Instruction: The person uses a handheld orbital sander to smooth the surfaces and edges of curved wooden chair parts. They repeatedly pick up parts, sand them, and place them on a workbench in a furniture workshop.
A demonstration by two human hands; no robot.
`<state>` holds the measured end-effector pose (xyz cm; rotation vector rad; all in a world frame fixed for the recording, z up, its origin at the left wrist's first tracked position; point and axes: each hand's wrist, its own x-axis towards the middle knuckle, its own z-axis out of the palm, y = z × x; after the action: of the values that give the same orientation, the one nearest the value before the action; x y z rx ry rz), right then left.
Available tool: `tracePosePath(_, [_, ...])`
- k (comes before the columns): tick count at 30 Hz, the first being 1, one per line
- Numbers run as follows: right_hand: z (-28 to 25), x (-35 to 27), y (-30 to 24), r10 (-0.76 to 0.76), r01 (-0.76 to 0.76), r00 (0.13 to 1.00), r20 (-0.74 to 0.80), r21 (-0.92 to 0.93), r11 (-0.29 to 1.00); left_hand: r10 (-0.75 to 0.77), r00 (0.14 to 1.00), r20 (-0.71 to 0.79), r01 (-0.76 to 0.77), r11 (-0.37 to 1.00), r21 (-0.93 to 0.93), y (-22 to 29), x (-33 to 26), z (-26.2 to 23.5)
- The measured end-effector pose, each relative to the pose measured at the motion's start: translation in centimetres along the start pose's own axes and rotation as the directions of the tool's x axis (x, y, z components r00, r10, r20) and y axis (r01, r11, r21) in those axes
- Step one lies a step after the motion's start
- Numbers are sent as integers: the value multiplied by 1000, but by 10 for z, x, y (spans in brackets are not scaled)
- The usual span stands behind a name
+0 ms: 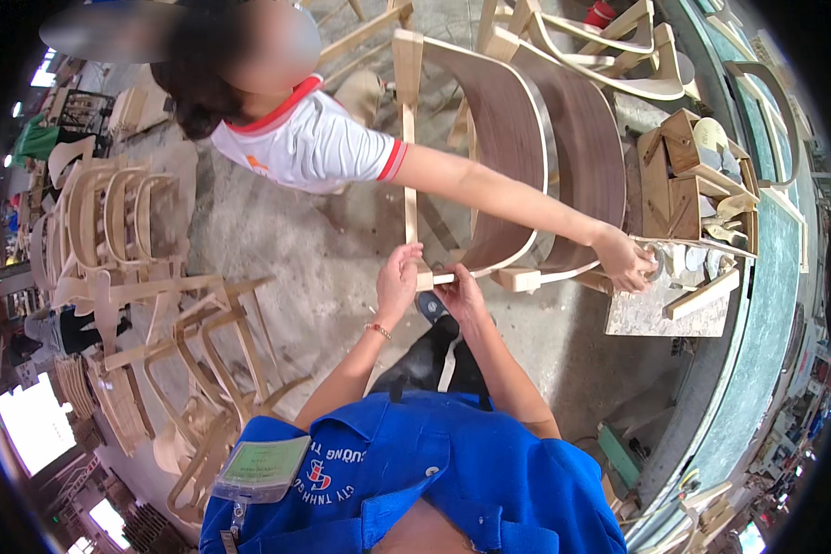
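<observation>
A wooden chair frame (pixel 489 138) with a dark curved back panel stands in front of me on the concrete floor. My left hand (pixel 399 274) rests against its pale upright post near the bottom. My right hand (pixel 460 288) is closed around the thin light rail at the frame's base. A co-worker in a white shirt with red trim leans in from the upper left. That person's outstretched hand (pixel 623 261) reaches onto the small work table (pixel 656 314) at the right.
Stacks of unfinished pale chair frames (pixel 148 305) fill the left side. A wooden box of sanding pads and small parts (pixel 697 180) sits on the work table. More curved chair parts (pixel 600 55) lie behind. A green bench edge (pixel 757 351) runs down the right.
</observation>
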<state>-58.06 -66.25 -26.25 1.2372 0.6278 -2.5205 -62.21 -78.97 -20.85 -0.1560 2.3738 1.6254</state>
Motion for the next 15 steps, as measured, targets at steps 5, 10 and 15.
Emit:
tracePosePath(5, [6, -1, 11, 37, -38, 999, 36, 14, 999, -30, 996, 80, 29, 999, 14, -5, -4, -16])
tracePosePath(10, [12, -8, 35, 0, -1, 994, 108, 13, 1000, -38, 984, 175, 38, 999, 2, -12, -11, -43])
tracePosePath(15, [11, -16, 49, -28, 30, 991, 133, -11, 999, -76, 966, 249, 104, 989, -103, -15, -26, -56])
